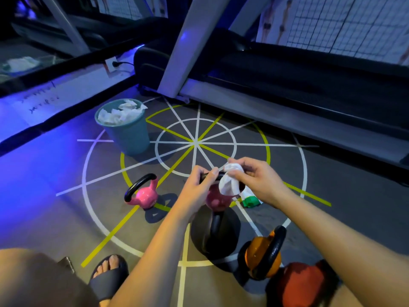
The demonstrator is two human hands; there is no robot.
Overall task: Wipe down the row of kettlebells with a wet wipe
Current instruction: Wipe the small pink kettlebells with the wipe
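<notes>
Here the left hand (200, 181) curls around the black handle of a pink kettlebell (215, 199), steadying it, while the right hand (254, 179) pinches a bunched wet wipe (230, 181) against that handle. A loosened grip could tip it onto the black kettlebell (215, 235) beside it.

Just the one view here, a wide-angle camera worn on the head, pitched forward and down from close above the grey gym floor with its white and yellow painted circle lines (197, 142). Both forearms reach in from the near edge; straight lines bow toward the frame's borders, and the long black-and-silver treadmill (287, 69) runs across the far right.
</notes>
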